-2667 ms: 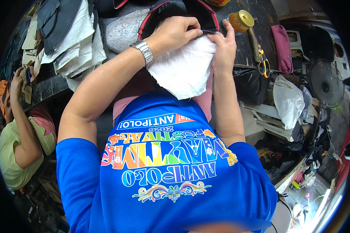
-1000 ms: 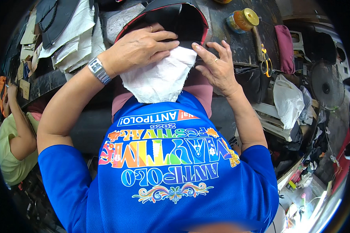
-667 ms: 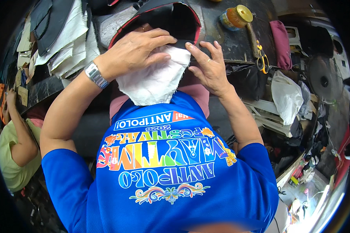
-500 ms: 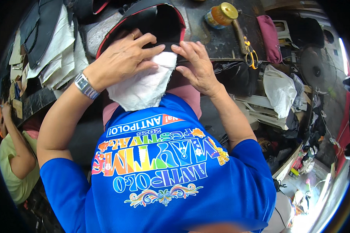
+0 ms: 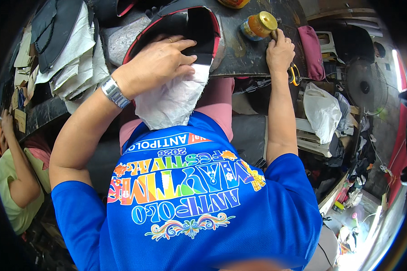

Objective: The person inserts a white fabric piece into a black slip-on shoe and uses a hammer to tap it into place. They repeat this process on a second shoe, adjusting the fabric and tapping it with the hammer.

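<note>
My left hand (image 5: 160, 58), with a ring and a metal watch on its arm, lies across the mouth of a curved black piece with red edging (image 5: 216, 34). Its fingers are spread over a white cloth lining (image 5: 172, 101) that hangs toward my lap; some fingertips reach inside the black opening. Over at the right table edge, my right hand (image 5: 280, 52) is closed around a wooden-handled tool (image 5: 274, 34); its head cannot be made out. Yellow-handled scissors (image 5: 295, 74) show partly beside my right wrist.
A gold-lidded jar (image 5: 257, 26) stands just left of my right hand. A pink pouch (image 5: 311, 52) lies at the table's right end. Black pieces and white cloths (image 5: 72, 67) are stacked at left. Another person's arm (image 5: 20, 158) shows at far left; a fan (image 5: 366, 83) stands right.
My right hand has left the white lining and moved right, closing around the wooden-handled tool. My left hand stays on the black piece and its lining.
</note>
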The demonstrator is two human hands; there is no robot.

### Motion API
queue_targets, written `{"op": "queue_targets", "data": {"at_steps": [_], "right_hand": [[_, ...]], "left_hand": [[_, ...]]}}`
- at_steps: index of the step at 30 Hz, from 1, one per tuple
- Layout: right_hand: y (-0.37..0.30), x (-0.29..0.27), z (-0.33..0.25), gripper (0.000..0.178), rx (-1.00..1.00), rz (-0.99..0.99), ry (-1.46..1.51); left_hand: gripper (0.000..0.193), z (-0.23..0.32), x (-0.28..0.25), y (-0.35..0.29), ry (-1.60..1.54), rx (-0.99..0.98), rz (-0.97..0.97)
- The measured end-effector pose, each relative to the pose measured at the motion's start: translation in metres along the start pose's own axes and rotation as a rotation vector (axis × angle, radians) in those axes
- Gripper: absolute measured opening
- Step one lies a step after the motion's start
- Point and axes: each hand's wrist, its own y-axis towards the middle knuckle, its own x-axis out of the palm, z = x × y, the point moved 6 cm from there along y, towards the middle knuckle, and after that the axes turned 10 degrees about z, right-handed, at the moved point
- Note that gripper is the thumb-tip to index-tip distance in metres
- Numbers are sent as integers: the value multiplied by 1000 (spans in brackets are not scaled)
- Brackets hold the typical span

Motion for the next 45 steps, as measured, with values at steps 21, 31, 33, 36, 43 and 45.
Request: {"op": "queue_targets", "data": {"at_steps": [21,31,33,36,43,45], "right_hand": [[-34,-149,-113,52,23,-97,1071],[-70,-159,-155,55,-97,-336,906],[-75,-150,-163,55,-232,-447,677],[-72,-152,-159,58,-208,-383,794],[-89,-151,-136,54,-123,-335,626],[-94,-145,-116,54,-19,-335,633]], "left_hand": [[90,-9,4,9,33,-221,-7],[102,-16,-3,10,-40,-333,32],[101,-15,-3,10,-23,-342,14],[99,-16,-3,9,-42,-362,5],[98,-14,2,6,-12,-328,46],[101,-15,5,4,-32,-350,43]]}}
